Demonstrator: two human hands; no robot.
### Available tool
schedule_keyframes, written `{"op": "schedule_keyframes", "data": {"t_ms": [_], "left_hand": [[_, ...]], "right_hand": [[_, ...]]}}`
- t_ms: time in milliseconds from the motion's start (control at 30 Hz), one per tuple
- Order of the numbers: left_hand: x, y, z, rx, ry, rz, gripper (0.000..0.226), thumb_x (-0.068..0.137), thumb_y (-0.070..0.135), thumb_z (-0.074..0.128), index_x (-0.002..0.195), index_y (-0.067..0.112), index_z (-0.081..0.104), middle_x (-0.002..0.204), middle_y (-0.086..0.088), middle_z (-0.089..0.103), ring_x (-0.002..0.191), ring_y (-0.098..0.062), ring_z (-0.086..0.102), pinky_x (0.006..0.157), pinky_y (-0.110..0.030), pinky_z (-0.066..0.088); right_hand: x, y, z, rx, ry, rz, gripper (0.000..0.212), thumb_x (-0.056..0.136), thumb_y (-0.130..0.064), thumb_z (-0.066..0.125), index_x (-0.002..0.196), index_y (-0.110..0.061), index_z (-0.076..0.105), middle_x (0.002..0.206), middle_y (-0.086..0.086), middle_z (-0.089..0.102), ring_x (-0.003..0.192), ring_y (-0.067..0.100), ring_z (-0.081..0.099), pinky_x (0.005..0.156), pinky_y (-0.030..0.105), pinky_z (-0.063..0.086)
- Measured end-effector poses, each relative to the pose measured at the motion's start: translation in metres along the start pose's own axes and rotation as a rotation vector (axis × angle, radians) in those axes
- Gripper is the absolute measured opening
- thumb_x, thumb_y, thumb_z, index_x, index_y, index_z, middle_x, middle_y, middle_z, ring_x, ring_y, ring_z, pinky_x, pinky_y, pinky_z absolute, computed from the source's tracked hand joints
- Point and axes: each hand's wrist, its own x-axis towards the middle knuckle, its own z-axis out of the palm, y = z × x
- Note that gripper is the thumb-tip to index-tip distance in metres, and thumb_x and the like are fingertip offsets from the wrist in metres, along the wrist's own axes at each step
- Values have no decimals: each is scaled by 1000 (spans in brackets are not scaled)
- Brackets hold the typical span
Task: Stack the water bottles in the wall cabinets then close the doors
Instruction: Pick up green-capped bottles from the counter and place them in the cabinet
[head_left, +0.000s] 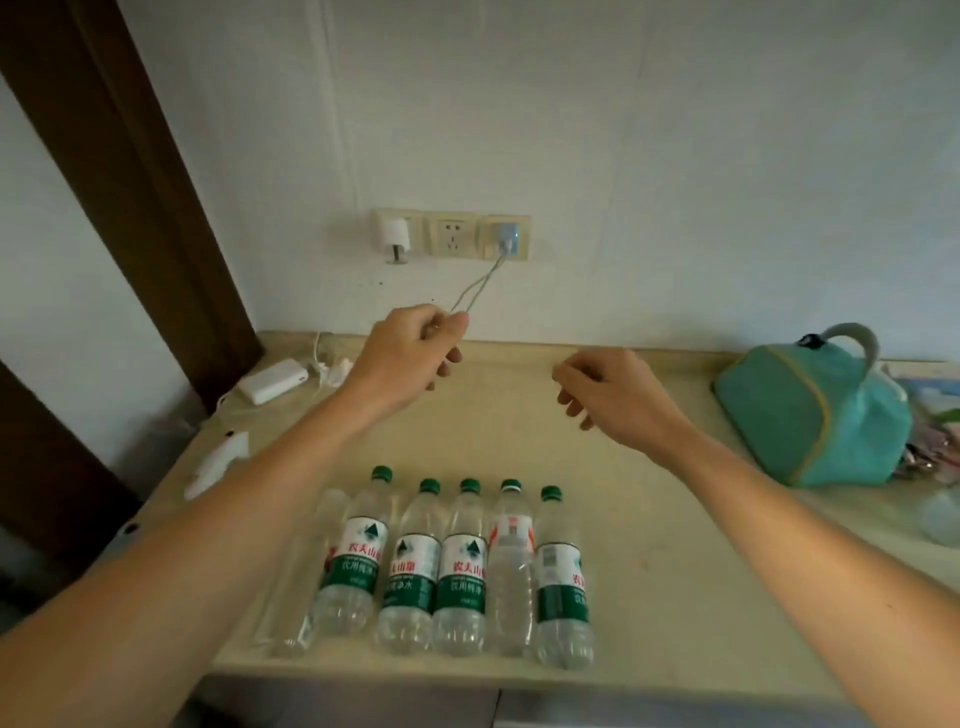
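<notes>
Left hand (410, 353) at 11 o'clock, pinching a charger cable (480, 283); right hand (605, 392) at 1, loosely curled, holding nothing. Water bottles (457, 566) rowed at 6, bases by the counter (675, 519) edge. Bare counter between hands and bottles.

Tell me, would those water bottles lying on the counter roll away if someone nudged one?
Probably sideways only: the water bottles lie on their round sides, packed together, so neighbours would likely check each other. They look full, so fairly heavy. Their smooth plastic may be slightly slippery.
</notes>
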Motion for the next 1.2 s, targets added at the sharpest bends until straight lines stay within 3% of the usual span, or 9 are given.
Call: {"op": "schedule_keyframes", "data": {"t_ms": [200, 333, 467, 600, 733, 967, 1133, 1200], "left_hand": [[-30, -78, 69, 25, -149, -221, 32, 99, 48, 54, 102, 19, 65, 95, 3, 72, 79, -12, 70, 66, -31, 60], [-34, -116, 120, 235, -249, -268, 34, 97, 40, 62, 121, 16, 66, 116, 2, 68, 98, -10, 61, 79, -20, 49], [-21, -135, 153, 319, -273, -311, 37, 95, 30, 67, 127, 12, 63, 125, -3, 66, 110, -15, 61, 92, -28, 50], [-5, -141, 179, 370, -330, -365, 42, 95, 29, 67, 133, 14, 59, 130, -4, 64, 115, -18, 62, 99, -37, 52], [6, -144, 203, 450, -374, -420, 44, 96, 30, 67, 136, 17, 57, 132, -2, 65, 115, -19, 63, 95, -35, 53], [14, -153, 220, 412, -363, -534, 42, 94, 26, 70, 132, 11, 60, 128, -8, 66, 113, -23, 63, 91, -32, 51], [19, -155, 216, 306, -367, -574, 26, 91, 25, 74, 115, 15, 69, 116, -6, 71, 97, -18, 64, 83, -29, 53], [20, -150, 212, 229, -343, -564, 22, 91, 23, 75, 111, 19, 70, 113, -2, 71, 90, -11, 64, 73, -21, 50]], "right_hand": [[-5, 92, 49, 87, -99, 315, 15, 98, -21, 57, 94, -13, 69, 86, 6, 73, 77, 21, 70, 71, 40, 61], [-15, 143, 81, 137, -147, 490, 17, 96, -21, 61, 108, -12, 69, 95, 5, 71, 80, 18, 67, 78, 43, 60], [-17, 176, 101, 201, -162, 579, 41, 95, -27, 63, 134, -17, 54, 108, -2, 62, 86, 10, 60, 64, 25, 47], [0, 197, 106, 193, -216, 575, 50, 96, -38, 63, 140, -20, 49, 113, -3, 60, 88, 6, 58, 65, 24, 44], [22, 205, 114, 206, -304, 573, 49, 96, -43, 63, 137, -20, 52, 99, -8, 60, 82, 10, 60, 61, 25, 46], [38, 210, 126, 240, -312, 609, 36, 90, -38, 71, 118, -16, 66, 96, -1, 67, 79, 11, 61, 58, 23, 43], [39, 209, 124, 296, -283, 639, 23, 88, -33, 74, 103, -17, 69, 85, -2, 68, 71, 9, 60, 54, 21, 42], [37, 206, 117, 326, -241, 636, 20, 88, -30, 75, 100, -15, 72, 87, 3, 71, 72, 12, 60, 55, 19, 43]]}}
